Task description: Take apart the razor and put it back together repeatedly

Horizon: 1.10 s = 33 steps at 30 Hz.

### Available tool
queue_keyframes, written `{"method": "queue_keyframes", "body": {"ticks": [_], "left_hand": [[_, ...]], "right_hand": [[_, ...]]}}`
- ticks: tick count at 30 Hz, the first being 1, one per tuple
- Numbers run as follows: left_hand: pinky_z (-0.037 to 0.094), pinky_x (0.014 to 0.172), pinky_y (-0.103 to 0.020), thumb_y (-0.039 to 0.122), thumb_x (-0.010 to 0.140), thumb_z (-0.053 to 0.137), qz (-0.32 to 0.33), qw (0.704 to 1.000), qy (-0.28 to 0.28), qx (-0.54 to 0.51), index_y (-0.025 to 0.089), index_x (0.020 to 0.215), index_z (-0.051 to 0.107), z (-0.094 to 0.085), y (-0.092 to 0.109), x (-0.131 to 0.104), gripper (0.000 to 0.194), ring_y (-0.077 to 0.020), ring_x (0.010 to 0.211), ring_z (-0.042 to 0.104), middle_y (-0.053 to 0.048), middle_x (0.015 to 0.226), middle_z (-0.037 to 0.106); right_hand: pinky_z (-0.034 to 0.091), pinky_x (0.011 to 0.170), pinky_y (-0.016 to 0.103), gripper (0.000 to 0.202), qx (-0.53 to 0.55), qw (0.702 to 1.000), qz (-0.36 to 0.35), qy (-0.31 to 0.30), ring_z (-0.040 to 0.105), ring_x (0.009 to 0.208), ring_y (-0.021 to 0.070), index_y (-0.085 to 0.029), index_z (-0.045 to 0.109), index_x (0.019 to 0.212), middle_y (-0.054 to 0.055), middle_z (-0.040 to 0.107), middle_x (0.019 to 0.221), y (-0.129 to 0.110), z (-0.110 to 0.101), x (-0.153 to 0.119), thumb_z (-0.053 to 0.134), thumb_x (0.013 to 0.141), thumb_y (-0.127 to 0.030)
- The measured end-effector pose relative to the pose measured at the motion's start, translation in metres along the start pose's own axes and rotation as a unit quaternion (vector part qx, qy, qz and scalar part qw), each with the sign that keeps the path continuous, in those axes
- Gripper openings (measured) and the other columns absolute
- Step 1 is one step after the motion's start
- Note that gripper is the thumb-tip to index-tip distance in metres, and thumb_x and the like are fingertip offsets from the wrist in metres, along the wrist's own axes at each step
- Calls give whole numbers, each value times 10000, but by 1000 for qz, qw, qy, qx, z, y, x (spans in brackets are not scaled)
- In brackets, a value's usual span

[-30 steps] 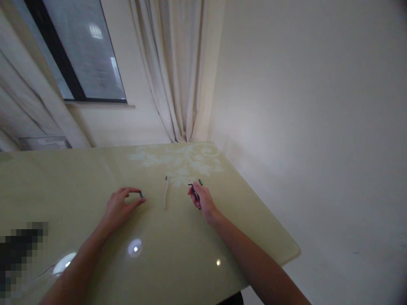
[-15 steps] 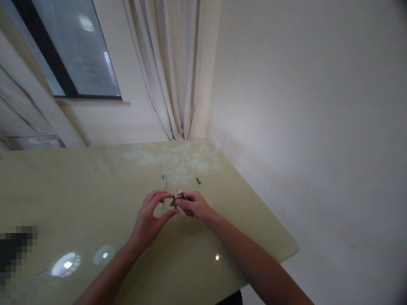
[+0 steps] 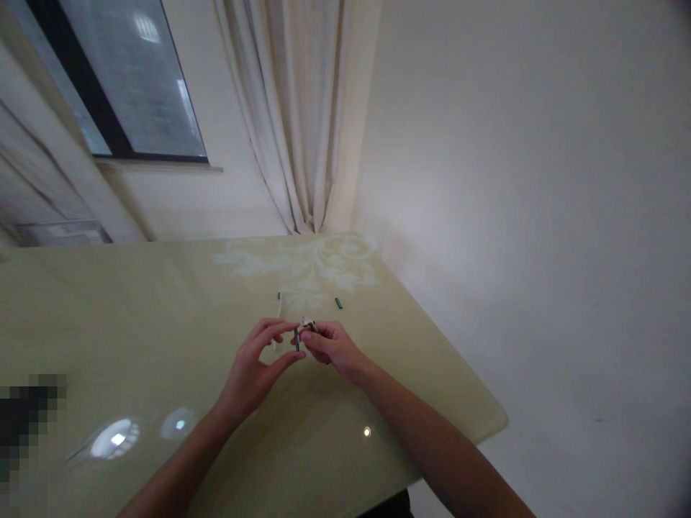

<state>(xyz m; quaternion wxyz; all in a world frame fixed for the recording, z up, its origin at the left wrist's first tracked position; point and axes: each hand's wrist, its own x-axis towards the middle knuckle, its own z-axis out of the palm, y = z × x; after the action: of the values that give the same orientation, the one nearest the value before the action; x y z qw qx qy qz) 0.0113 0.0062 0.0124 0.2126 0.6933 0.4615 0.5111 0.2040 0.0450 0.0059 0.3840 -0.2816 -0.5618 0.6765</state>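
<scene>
Between the thumb and forefinger of my left hand (image 3: 259, 361) is a small dark flat strip (image 3: 296, 339), held nearly upright. My right hand (image 3: 335, 349) is closed on a small white and dark object (image 3: 309, 325), whose lower part is hidden by the fingers. The two hands almost meet above the table, with the strip beside my right fingertips. Behind my left fingers lies a thin white stick with a dark tip (image 3: 279, 296). Another small dark piece (image 3: 338, 303) rests on the table beyond my right hand.
The glossy pale green table (image 3: 162, 309) has a white floral pattern near its far corner. Its right edge runs beside a white wall (image 3: 512, 216). Curtains (image 3: 302, 129) and a window stand behind. A blurred dark shape is at the far left.
The view has shifted slightly. My right fingers and the white and dark object have turned a little; both hands keep their holds.
</scene>
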Motion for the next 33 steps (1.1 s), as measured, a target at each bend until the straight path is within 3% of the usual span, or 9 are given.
{"method": "queue_keyframes", "body": {"ticks": [5,8,23,33], "left_hand": [[504,736,-274,397,797,817,-145,973,-13,-178,280,1207,732,1,-7,-2,434,-151,790,598,-5,899,647],[516,755,-271,378,775,839,-187,951,-23,-247,273,1215,742,3,-10,-4,463,-162,847,624,-20,936,676],[540,849,-296,323,745,873,-207,929,-25,-306,276,1206,756,6,-9,-7,478,-165,885,665,-29,988,745],[543,842,-293,313,733,883,-205,928,-30,-311,273,1200,765,5,-8,-7,483,-174,903,667,-42,1005,748]], "right_hand": [[318,558,246,501,-108,989,-92,31,414,584,113,-158,756,957,-23,485,647,-11,4,-6,524,984,-602],[360,621,255,443,-165,977,-131,33,450,619,124,-175,739,981,-22,501,660,-14,6,-11,502,1019,-547],[351,618,247,414,-240,960,-144,5,453,616,121,-192,647,829,-27,521,673,-20,9,-18,494,1024,-523],[354,628,247,369,-233,961,-147,8,461,630,125,-193,663,888,-26,521,688,-21,11,-19,496,1028,-491]]}}
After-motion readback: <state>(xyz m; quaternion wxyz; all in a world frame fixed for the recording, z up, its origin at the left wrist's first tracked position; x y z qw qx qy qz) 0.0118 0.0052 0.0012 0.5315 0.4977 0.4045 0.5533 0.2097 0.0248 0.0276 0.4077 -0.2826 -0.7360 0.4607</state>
